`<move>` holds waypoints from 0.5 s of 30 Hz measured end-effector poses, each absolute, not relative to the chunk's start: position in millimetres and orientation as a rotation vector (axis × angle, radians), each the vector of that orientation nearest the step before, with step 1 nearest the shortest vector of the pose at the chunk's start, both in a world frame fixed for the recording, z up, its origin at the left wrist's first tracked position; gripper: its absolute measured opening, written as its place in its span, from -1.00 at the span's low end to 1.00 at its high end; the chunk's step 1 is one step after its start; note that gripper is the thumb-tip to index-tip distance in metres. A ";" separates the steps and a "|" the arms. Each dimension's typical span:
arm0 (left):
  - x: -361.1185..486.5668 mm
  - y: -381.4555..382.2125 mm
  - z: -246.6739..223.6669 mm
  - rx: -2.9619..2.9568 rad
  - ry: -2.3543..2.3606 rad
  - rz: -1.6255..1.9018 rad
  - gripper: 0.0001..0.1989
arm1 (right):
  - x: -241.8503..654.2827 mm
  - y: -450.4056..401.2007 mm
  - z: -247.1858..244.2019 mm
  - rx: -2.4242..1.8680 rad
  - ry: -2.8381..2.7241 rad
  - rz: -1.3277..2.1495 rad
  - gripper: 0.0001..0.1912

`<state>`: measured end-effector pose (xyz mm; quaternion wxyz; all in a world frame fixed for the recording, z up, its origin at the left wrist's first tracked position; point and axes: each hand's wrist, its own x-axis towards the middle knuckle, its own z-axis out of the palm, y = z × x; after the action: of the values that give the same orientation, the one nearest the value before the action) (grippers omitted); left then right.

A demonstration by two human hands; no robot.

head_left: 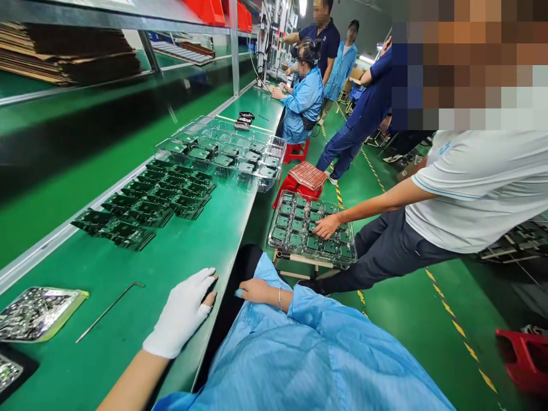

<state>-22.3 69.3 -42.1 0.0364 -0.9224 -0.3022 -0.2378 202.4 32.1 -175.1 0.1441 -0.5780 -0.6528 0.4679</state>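
The gloved left hand [182, 313] lies flat at the bench edge [214, 319] at lower centre, fingers loosely apart and gripping nothing. The bare right hand [253, 290] rests on the blue-smocked lap just right of it, fingers relaxed and also empty. A thin bent metal rod [109, 310] lies loose on the green mat left of the glove; a careless sweep could likely knock it off the bench. At mid-frame a co-worker's hand [326, 226] presses on a clear tray of circuit boards [342, 254] perched on a low stool; a push could tip it. Rows of dark boards [145, 208] sit unguarded at centre left.
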 end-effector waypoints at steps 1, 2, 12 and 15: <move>-22.4 69.1 -41.9 -2.834 -0.927 -0.715 -0.66 | 206.1 33.5 -177.8 -1.667 -1.914 1.350 -0.60; -22.5 69.0 -41.8 -2.833 -0.924 -0.698 -0.66 | 209.2 35.1 -180.6 -1.665 -1.940 1.348 -0.60; -23.1 69.6 -43.2 -2.768 -0.857 -0.643 -0.65 | 230.6 45.8 -195.8 -1.611 -1.962 1.375 -0.64; -23.4 69.2 -43.3 -2.757 -0.849 -0.636 -0.63 | 252.0 49.0 -194.1 -1.670 -1.782 1.366 -0.60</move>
<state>-23.4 69.2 -43.3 0.0938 -0.9292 -0.2862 -0.2142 252.0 49.0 -194.1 0.1708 -0.5881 -0.6275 0.4809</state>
